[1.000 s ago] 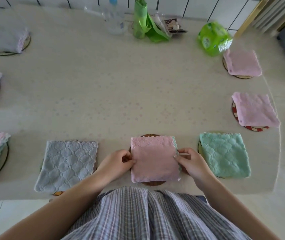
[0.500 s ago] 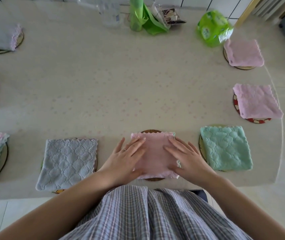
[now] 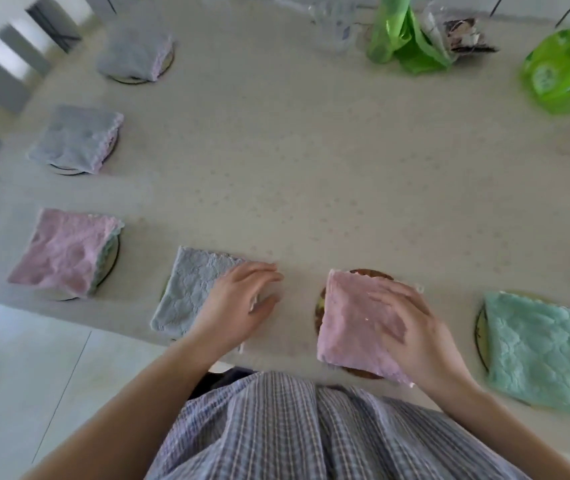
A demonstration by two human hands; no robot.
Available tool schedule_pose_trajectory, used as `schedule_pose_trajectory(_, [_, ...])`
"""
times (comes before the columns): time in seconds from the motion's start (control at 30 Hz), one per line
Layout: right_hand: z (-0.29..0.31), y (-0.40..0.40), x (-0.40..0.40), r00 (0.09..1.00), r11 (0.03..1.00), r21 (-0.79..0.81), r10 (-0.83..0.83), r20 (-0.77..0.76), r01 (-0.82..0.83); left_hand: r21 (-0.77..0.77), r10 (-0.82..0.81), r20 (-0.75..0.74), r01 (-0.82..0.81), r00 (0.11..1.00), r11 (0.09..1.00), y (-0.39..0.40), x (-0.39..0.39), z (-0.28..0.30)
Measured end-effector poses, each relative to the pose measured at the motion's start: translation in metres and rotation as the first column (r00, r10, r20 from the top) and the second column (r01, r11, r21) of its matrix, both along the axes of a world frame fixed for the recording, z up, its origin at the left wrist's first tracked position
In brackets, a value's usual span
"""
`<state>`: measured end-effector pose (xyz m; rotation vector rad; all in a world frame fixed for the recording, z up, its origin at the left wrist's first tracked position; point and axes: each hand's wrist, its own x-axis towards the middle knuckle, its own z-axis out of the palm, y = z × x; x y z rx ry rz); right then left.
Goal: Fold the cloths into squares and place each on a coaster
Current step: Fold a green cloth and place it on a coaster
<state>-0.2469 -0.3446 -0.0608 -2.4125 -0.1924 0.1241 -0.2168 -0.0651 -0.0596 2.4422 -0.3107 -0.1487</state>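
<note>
Now: both palms down on folded cloths

Near the 6 o'clock edge of the table [image 3: 311, 161], the right hand [image 3: 411, 327] lies flat on a folded pink cloth [image 3: 352, 327], fingers straight and spread, gripping nothing. That cloth sits on a brown coaster [image 3: 368, 273] whose rim peeks out at its far and near sides. Toward 7 o'clock, the left hand [image 3: 238, 306] rests palm-down on the right edge of a folded grey-blue cloth [image 3: 190, 292], fingers extended over the tabletop and thumb apart; it pinches nothing.

At 4 o'clock a mint-green cloth [image 3: 546, 351] covers another coaster. Around 8 o'clock lies a pink cloth with a green underside [image 3: 65, 251], at 9 to 10 o'clock a grey cloth [image 3: 75, 138], and at 11 o'clock another grey one [image 3: 134, 53], each on a round coaster. Pink cloths show partly at the 3 o'clock border. Green plastic bags [image 3: 401, 32] and a green packet [image 3: 564, 71] stand at 1 o'clock, blurred.
</note>
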Motion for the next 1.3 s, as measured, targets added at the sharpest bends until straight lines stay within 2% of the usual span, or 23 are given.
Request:
schedule_pose_trajectory(0.07, [0.006,0.031,0.006,0.999,0.996,0.095,0.009,-0.052,-0.004,-0.016,0.230,0.052,-0.230,0.972,0.973,0.039,0.001,0.003])
schedule_pose_trajectory(0.13, [0.004,0.059,0.009,0.988,0.990,0.144,0.034,-0.154,-0.011,-0.035,0.436,-0.047,-0.438,0.899,0.898,0.078,0.001,0.003])
schedule_pose_trajectory(0.2, [0.004,0.088,0.014,0.953,0.979,0.198,0.023,-0.301,0.039,-0.033,0.533,-0.182,-0.547,0.826,0.837,0.113,0.001,0.000])
schedule_pose_trajectory(0.23, [0.003,0.102,0.018,0.940,0.974,0.211,-0.003,-0.341,0.080,-0.003,0.529,-0.231,-0.544,0.817,0.839,0.127,0.002,-0.003])
schedule_pose_trajectory(0.3, [-0.002,0.127,0.024,0.920,0.969,0.199,-0.063,-0.386,0.150,0.065,0.458,-0.335,-0.465,0.823,0.883,0.148,0.004,-0.010])
schedule_pose_trajectory(0.4, [-0.014,0.158,0.029,0.842,0.966,0.138,-0.114,-0.528,0.217,0.122,0.296,-0.472,-0.271,0.831,0.955,0.166,0.008,-0.015])
schedule_pose_trajectory(0.6, [-0.026,0.185,0.018,0.756,0.905,0.051,-0.320,-0.572,0.422,0.177,0.073,-0.430,0.004,0.900,0.984,0.173,0.022,-0.016])
schedule_pose_trajectory(0.7, [-0.026,0.196,0.011,0.727,0.887,0.072,-0.325,-0.604,0.457,0.193,0.070,-0.423,0.014,0.903,0.981,0.170,0.023,-0.020])
schedule_pose_trajectory(0.87, [-0.021,0.205,0.014,0.705,0.889,-0.007,-0.369,-0.605,0.459,0.181,0.049,-0.415,0.030,0.909,0.983,0.173,0.024,-0.020])
schedule_pose_trajectory(1.13, [-0.014,0.208,0.016,0.649,0.891,-0.047,-0.365,-0.668,0.452,0.188,0.002,-0.427,0.086,0.904,0.978,0.175,0.024,-0.015])
schedule_pose_trajectory(1.3, [-0.015,0.207,0.017,0.664,0.916,-0.044,-0.323,-0.675,0.400,0.194,-0.024,-0.389,0.107,0.921,0.975,0.178,0.022,-0.018])
